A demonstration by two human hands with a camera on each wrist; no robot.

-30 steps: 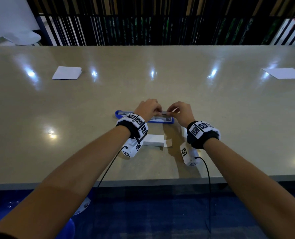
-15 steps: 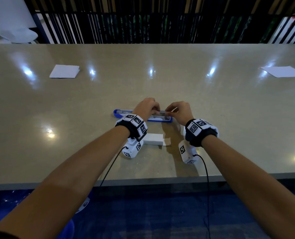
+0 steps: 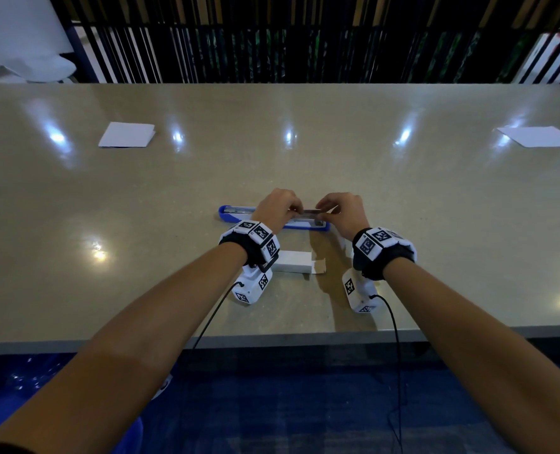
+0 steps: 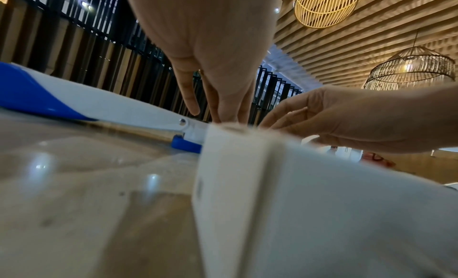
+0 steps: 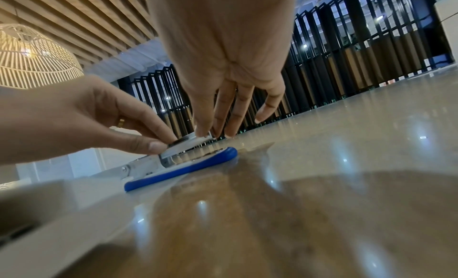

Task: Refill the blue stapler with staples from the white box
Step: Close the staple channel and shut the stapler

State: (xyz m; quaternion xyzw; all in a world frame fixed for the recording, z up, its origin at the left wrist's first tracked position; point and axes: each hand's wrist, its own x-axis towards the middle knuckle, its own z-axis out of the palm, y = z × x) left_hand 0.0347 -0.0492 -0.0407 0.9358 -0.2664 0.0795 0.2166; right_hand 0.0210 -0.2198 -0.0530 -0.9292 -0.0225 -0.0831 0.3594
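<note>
The left hand [image 3: 280, 204] and right hand [image 3: 342, 209] each pinch one end of one staple strip [image 5: 190, 143], apparently just above the channel of one opened blue stapler [image 3: 236, 215] on the surface [image 3: 435, 208]. A tilted strip may jam or snap. One white box [image 3: 293, 261] lies nearer.

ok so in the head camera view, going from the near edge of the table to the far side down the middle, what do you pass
white box → blue stapler, lying opened flat, with the left hand and right hand holding a staple strip over it → bare table to the far edge.
</note>
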